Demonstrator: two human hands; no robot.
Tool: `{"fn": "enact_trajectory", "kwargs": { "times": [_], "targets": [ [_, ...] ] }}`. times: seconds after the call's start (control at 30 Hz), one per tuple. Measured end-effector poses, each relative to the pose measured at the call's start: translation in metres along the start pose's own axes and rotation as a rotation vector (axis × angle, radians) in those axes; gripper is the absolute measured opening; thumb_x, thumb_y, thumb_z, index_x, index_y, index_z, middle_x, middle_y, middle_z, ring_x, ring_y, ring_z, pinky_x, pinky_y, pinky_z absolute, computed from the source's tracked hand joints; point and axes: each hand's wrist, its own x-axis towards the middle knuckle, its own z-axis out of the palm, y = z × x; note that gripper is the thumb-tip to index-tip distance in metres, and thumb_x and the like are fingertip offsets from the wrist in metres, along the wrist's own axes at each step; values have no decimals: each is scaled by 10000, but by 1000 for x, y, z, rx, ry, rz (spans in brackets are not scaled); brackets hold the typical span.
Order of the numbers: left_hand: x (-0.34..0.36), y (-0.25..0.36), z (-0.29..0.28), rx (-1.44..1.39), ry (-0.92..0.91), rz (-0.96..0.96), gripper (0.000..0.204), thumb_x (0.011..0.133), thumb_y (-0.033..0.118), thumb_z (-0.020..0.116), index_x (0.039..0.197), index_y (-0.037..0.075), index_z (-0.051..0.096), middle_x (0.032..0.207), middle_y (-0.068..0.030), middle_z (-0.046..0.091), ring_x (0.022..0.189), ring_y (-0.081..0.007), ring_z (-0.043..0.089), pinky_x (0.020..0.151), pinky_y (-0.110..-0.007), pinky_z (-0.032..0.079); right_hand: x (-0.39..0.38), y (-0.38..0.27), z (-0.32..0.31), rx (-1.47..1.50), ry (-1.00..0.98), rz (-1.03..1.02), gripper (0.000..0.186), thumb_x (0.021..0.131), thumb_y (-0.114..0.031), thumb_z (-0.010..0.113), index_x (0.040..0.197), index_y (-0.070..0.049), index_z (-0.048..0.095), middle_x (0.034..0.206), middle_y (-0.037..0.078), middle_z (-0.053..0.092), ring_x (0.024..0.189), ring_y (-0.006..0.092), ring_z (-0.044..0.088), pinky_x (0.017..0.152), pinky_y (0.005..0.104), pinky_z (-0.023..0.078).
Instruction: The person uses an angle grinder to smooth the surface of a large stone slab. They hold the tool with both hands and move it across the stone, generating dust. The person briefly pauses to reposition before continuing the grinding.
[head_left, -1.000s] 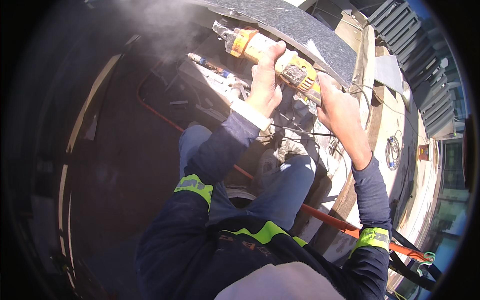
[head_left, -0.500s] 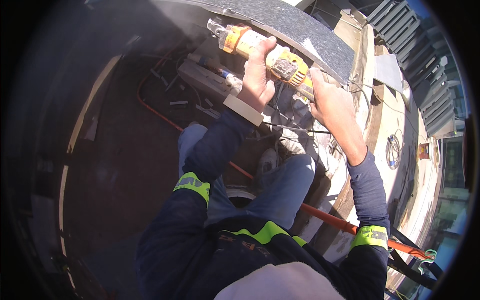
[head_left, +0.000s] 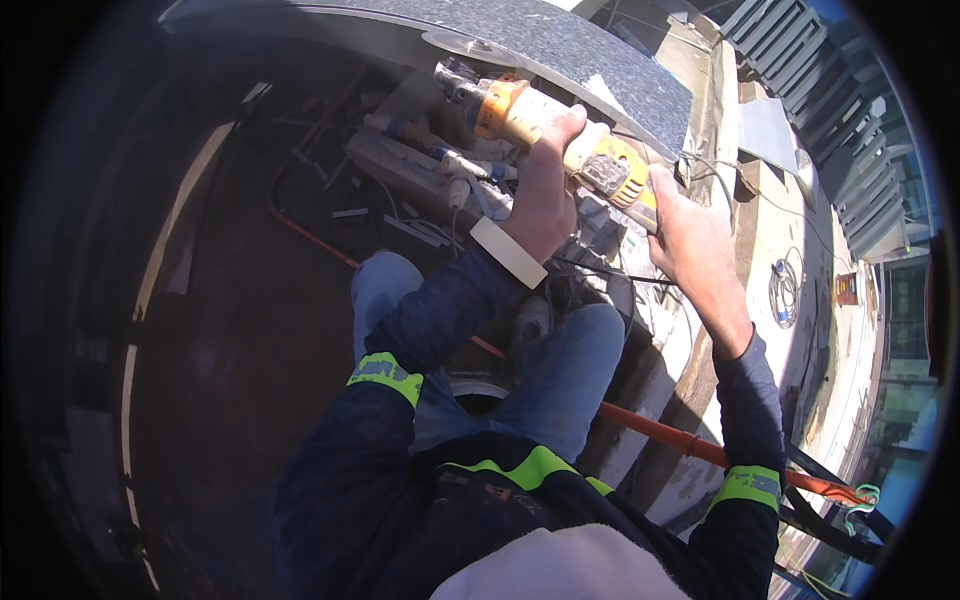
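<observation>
I have one angle grinder (head_left: pixel 560 140), orange and yellow, and both my hands are on it. My left hand (head_left: pixel 545 195) is wrapped tight around the front of its body, thumb up over the orange part; my right hand (head_left: pixel 690 235) is closed around the yellow rear end. The grinder's head sits just past my left fingers, against the underside edge of one dark speckled stone slab (head_left: pixel 600 60), which lies above and beyond both hands. One round disc (head_left: pixel 470 45) shows on the slab's face, right over the grinder's head; I cannot tell whether it is the blade or something lying there.

Below my left hand, one cluttered toolbox (head_left: pixel 420 170) holds several tubes and small tools, too jumbled to count. One orange pipe (head_left: pixel 700 450) runs under my right forearm, and one coil of cable (head_left: pixel 785 290) lies to the right of my right hand. My two knees in blue jeans (head_left: pixel 560 370) are beneath my hands. My right palm hides the grinder's tail, and the floor to my left is in deep shadow.
</observation>
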Motion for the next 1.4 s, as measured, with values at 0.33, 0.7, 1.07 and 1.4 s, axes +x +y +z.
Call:
{"fn": "enact_trajectory", "kwargs": {
  "times": [0.33, 0.7, 1.07, 1.4],
  "targets": [
    [31, 19, -32, -67, -57, 73, 293, 1049, 274, 763, 1220, 64, 652, 1070, -106, 767, 1054, -247, 790, 953, -443, 663, 32, -18, 7, 24, 19, -54, 730, 846, -95, 810, 1490, -56, 470, 967, 200, 762, 883, 411, 783, 715, 521, 605],
    [53, 42, -38, -24, 37, -27, 329, 1008, 326, 793, 1204, 100, 655, 1161, -146, 769, 1080, -325, 772, 953, -569, 641, 51, -33, 11, 71, 58, -34, 546, 887, -79, 785, 1369, -23, 534, 875, 176, 782, 826, 371, 802, 682, 480, 624],
    [27, 15, -19, 85, 44, -160, 590, 1017, 417, 737, 1386, -22, 596, 1340, -184, 690, 1300, -358, 687, 1128, -557, 564, -10, -4, 3, 134, 110, -21, 382, 899, -131, 777, 1228, -24, 615, 755, 137, 759, 739, 354, 807, 632, 488, 625],
    [2, -5, -1, 138, 91, -126, 662, 999, 452, 713, 1455, -16, 605, 1471, -185, 654, 1425, -366, 614, 1235, -597, 435, -35, -1, -8, 98, 80, 17, 320, 935, -168, 743, 1218, -56, 646, 852, 143, 804, 820, 345, 827, 666, 478, 617]
  ]
}}
